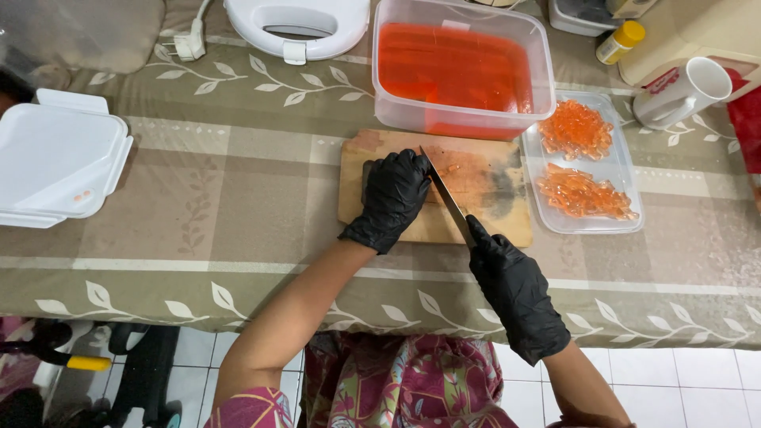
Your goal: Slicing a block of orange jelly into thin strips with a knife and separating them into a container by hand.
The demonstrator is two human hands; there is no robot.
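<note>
orange jelly slab point(453, 170) is pinned on the wooden cutting board point(476, 190) under the left hand point(394, 198), fingers pressed flat on it, mostly hidden tbh. knife point(446, 198) is gripped by the right hand point(515, 289), closed round the handle w/ a finger along the spine. jelly is prob soft, wobbly, slippery & easily torn, so it's best held flat from above, not pinched. cut cubes are piled in the clear tray point(626, 170) just beside.

Single head-worn camera, looking steeply down from above, close over leaf-patterned beige tablecloth point(238, 182) and white tiled floor point(674, 380)
</note>
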